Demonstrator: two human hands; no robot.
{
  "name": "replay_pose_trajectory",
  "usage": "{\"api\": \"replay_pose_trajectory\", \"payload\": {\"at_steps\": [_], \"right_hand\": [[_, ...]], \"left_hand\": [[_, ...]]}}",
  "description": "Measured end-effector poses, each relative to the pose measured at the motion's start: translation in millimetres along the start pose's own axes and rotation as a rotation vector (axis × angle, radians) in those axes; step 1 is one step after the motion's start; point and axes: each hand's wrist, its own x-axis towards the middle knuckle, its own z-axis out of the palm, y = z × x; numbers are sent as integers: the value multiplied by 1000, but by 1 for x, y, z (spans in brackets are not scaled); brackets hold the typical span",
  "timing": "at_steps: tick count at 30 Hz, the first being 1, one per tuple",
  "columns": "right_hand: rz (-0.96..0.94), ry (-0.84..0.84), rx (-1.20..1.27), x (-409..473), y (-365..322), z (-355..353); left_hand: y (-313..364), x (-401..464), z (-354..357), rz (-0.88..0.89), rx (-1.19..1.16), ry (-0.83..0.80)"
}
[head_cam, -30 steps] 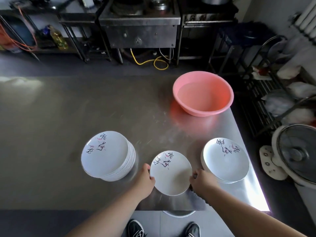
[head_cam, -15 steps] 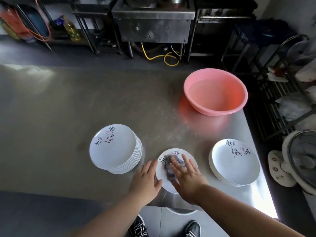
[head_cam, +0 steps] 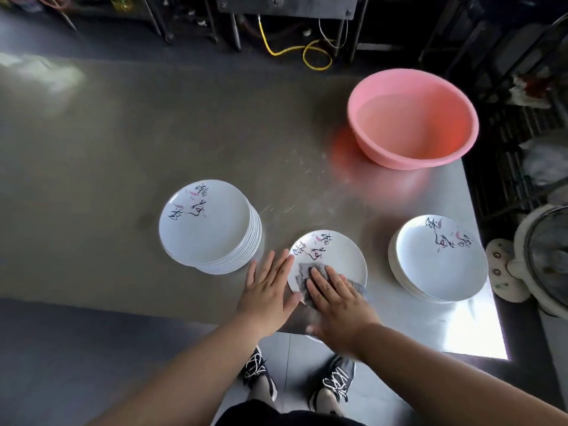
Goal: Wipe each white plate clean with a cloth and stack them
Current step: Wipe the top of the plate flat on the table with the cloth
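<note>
Plate [head_cam: 335,256] wiped, right hand [head_cam: 338,305] pressing cloth [head_cam: 302,272], left hand [head_cam: 267,290] steadying

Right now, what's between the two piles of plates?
In the head view, a single plate lies between the left stack and right stack, under a cloth.

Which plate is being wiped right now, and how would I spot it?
Find the pink basin on the steel table, then look toward the near edge. Between two stacks of plates lies a single plate. Only it has a grey cloth pressed on it by the right hand.
</note>
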Motion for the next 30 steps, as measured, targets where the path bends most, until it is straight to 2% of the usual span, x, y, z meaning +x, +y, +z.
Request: {"api": "replay_pose_trajectory", "payload": {"at_steps": [3, 8, 11, 15, 17, 22, 24, 27, 30], "right_hand": [[-28, -26, -21, -4, 9, 1], [219, -12, 20, 22, 31, -30], [137, -46, 22, 2, 16, -21], [-32, -4, -48, -29, 9, -13], [-18, 1, -59, -19, 21, -20], [233, -26, -42, 11, 39, -29], [213, -42, 4, 1, 27, -25], [75, -58, -6, -26, 9, -10], [41, -70, -14, -34, 16, -16]], "left_hand": [[-1, 1, -1, 9, 8, -19], [2, 1, 0, -14, -6, 9], [2, 2, 1, -21, -13, 3], [2, 1, -2, -11, -20, -8], [3, 1, -3, -15, -9, -15], [7, 2, -5, -44, 14, -37], [8, 2, -6, -54, 23, -48], [8, 2, -7, -50, 38, -56], [7, 1, -8, -46, 51, -69]]}}
